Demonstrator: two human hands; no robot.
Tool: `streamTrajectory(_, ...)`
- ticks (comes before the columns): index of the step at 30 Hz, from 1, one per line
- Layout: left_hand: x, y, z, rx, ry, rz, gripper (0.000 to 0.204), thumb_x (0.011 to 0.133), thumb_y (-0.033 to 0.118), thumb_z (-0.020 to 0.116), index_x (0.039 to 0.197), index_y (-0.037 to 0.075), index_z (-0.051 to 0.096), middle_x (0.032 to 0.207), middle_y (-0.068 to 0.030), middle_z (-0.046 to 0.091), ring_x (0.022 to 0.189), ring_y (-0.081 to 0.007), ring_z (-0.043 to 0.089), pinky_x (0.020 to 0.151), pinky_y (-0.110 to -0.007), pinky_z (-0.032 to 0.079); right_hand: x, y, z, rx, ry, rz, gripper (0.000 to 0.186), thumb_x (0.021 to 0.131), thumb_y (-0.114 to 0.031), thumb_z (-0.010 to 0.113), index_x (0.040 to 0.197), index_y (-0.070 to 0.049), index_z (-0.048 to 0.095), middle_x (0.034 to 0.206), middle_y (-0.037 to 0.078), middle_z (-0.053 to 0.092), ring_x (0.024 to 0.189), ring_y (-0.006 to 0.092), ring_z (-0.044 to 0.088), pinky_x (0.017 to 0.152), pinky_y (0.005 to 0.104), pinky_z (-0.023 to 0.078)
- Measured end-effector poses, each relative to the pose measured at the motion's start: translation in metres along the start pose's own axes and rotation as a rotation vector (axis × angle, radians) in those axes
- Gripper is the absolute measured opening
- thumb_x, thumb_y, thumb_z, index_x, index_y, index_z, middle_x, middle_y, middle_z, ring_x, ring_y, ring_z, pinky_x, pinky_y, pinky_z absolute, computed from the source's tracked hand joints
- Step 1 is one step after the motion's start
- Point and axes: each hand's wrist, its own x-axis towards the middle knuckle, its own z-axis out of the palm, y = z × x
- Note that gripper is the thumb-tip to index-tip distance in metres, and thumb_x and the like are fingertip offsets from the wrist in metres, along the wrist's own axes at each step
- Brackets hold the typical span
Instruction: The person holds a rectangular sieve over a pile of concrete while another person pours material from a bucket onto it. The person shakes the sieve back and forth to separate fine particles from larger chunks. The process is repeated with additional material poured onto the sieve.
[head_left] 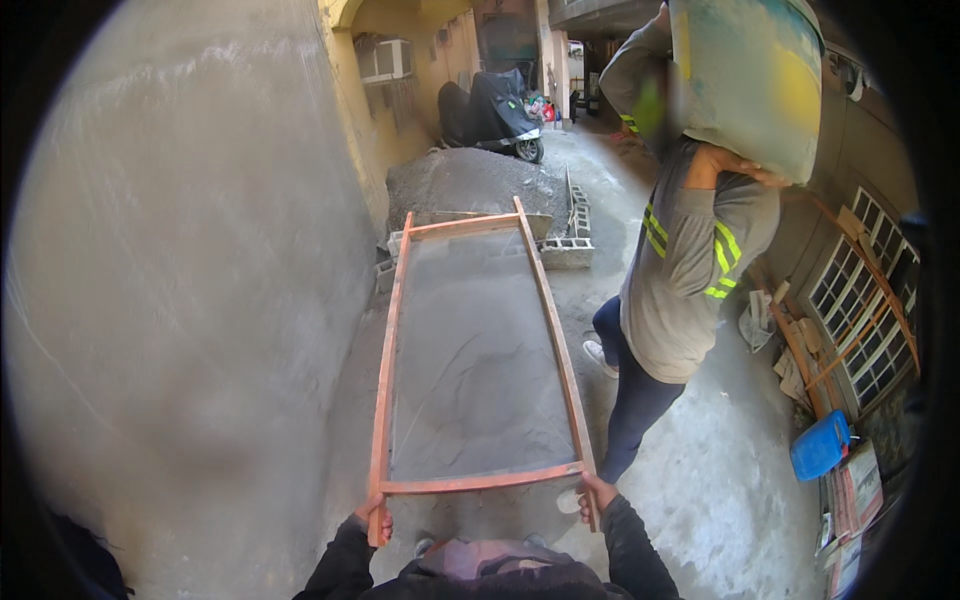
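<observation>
A long wooden-framed sand screen stretches away from me, with reddish-brown rails and fine mesh between them. My left hand is closed around the near end of its left rail. On the other side, my right hand grips the near end of the right rail. Grey powdery material shows at the mesh; whether it lies on it or beneath it I cannot tell. The far end of the frame reaches a heap of grey sand, close to some hollow concrete blocks.
A person stands close on the right, carrying a large pale bucket on the shoulder. A grey wall rises at left. Behind the heap stands a covered motorcycle. A blue jug, planks and a window grille line the right.
</observation>
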Motion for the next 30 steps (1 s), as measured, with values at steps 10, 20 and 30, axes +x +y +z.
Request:
streamTrajectory(10, 0.018, 0.032, -0.048, 0.004, -0.068, -0.079, 0.05, 0.073, 0.055, 0.056, 0.071, 0.006, 0.046, 0.051, -0.0058, 0.043, 0.041, -0.0212, 0.045, 0.039, -0.032, 0.038, 0.014, 0.035, 0.054, -0.005, 0.119, -0.025, 0.056, 0.076, -0.056, 0.05, 0.087, -0.001, 0.046, 0.056, 0.004, 0.043, 0.044, 0.0164, 0.044, 0.042, 0.0305, 0.039)
streamTrajectory(20, 0.034, 0.06, -0.103, 0.017, -0.112, -0.149, 0.048, 0.073, 0.054, 0.056, 0.07, 0.008, 0.047, 0.05, -0.0053, 0.044, 0.039, -0.0207, 0.045, 0.036, -0.032, 0.037, 0.025, 0.063, 0.108, 0.099, 0.134, -0.047, 0.052, 0.078, -0.054, 0.049, 0.083, -0.003, 0.045, 0.055, 0.004, 0.042, 0.042, 0.0177, 0.043, 0.042, 0.0313, 0.039)
streamTrajectory(30, 0.042, 0.054, -0.119, -0.004, -0.093, -0.142, 0.045, 0.074, 0.053, 0.057, 0.069, 0.009, 0.047, 0.05, -0.0053, 0.045, 0.04, -0.0203, 0.045, 0.037, -0.032, 0.037, 0.05, 0.076, 0.114, 0.102, 0.185, -0.074, 0.047, 0.078, -0.053, 0.049, 0.075, -0.007, 0.047, 0.053, 0.002, 0.043, 0.042, 0.0156, 0.043, 0.04, 0.0303, 0.038)
